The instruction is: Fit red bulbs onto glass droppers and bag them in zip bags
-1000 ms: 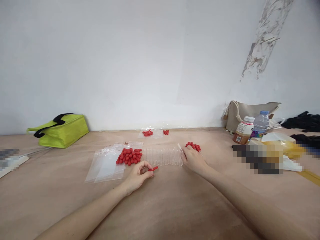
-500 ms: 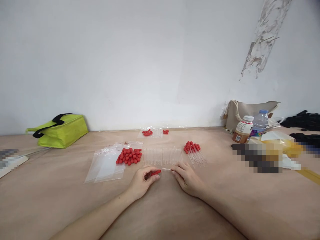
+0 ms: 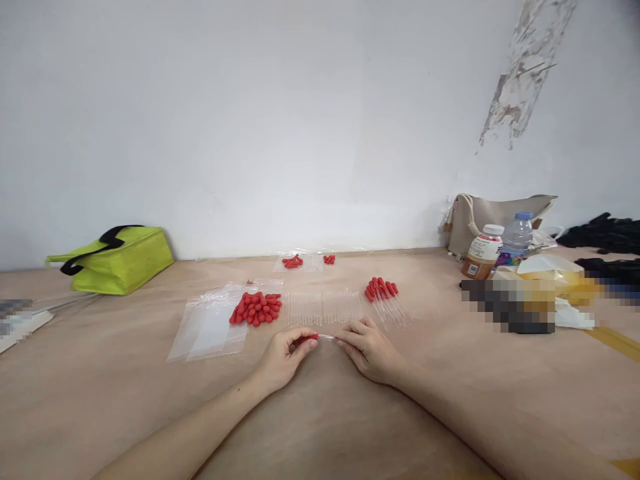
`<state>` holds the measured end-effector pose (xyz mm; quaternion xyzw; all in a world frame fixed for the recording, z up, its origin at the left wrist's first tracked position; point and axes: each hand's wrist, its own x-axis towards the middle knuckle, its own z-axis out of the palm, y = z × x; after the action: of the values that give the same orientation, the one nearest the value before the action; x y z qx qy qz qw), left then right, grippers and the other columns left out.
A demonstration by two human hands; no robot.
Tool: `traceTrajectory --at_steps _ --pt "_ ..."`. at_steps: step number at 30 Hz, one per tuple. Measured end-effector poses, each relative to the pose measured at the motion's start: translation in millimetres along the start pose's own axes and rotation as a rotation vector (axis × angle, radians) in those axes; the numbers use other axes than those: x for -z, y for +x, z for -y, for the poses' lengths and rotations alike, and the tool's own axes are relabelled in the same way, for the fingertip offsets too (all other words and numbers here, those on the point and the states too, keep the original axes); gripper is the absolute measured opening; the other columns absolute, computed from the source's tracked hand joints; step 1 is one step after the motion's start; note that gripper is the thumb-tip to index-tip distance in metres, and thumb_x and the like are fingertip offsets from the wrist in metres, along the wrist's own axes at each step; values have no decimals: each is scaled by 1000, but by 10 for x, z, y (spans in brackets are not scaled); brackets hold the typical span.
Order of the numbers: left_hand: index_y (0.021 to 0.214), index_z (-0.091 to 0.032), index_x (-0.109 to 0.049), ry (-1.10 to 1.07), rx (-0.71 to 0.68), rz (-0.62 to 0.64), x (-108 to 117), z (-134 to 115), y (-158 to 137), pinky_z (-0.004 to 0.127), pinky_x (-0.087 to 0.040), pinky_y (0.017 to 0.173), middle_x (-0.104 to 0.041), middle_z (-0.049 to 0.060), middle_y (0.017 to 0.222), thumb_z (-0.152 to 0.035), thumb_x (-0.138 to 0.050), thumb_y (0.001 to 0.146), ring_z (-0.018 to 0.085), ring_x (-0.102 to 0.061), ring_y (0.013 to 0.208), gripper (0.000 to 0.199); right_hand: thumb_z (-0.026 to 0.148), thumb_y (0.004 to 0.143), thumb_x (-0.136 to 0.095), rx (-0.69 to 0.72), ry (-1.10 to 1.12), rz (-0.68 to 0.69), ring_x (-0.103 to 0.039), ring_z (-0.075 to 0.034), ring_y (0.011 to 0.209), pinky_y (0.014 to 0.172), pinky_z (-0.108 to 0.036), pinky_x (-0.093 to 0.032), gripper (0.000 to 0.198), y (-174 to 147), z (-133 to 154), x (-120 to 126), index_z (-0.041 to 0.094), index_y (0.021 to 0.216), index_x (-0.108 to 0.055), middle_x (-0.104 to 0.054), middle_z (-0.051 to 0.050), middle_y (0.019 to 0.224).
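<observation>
Between thumb and fingers, my left hand [image 3: 283, 358] pinches a red rubber dropper bulb [image 3: 309, 338], mostly covered by the fingers. My right hand [image 3: 369, 352] grips a clear dropper tube [image 3: 327, 337], whose left end meets the mouth of the bulb; how far it sits inside I cannot tell. Just beyond my hands lie rows of clear tubes [image 3: 323, 308]. A heap of red bulbs [image 3: 256, 309] rests on clear zip bags [image 3: 207, 330] to the left. To the right is a bunch of droppers [image 3: 384, 297] with red bulbs on their tubes.
Near the wall lie a bag with red bulbs and tubes [image 3: 293, 261] and a few more red bulbs [image 3: 329, 259]. A lime-green bag [image 3: 123, 260] stands at left. At right are a brown drink bottle [image 3: 483, 253], a clear bottle [image 3: 517, 237] and a beige bag [image 3: 463, 227].
The tube and bulb have come together: the gap between them has closed. My right hand has moved slightly left toward my left hand. The view has shifted a little.
</observation>
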<state>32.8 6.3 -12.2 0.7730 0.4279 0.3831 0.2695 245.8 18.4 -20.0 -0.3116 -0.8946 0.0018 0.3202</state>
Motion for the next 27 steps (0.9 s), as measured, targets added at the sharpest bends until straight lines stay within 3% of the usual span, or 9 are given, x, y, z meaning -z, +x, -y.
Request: traceTrajectory --at_steps 6,16,27 --pt "89 -19 -64 66 -104 59 25 -62 -36 26 -43 71 -62 4 83 -25 -48 84 16 -56 78 18 19 87 -37 43 10 45 -51 -11 75 73 -30 -27 27 29 -57 33 23 103 -59 -60 -3 85" --pt "82 -18 -62 280 -179 101 20 -112 -48 25 -39 64 -59 3 73 -29 -43 87 15 -52 70 22 13 80 -43 100 -158 10 -41 -8 57 67 -30 -21 21 14 -25 12 20 85 -62 -58 0 73" --pt "81 -17 -61 298 -251 156 26 -131 -48 26 -39 64 -58 4 73 -29 -41 87 16 -51 69 24 14 80 -44 75 -119 52 -42 -9 60 66 -29 -19 16 37 68 -15 19 76 -58 -56 1 70"
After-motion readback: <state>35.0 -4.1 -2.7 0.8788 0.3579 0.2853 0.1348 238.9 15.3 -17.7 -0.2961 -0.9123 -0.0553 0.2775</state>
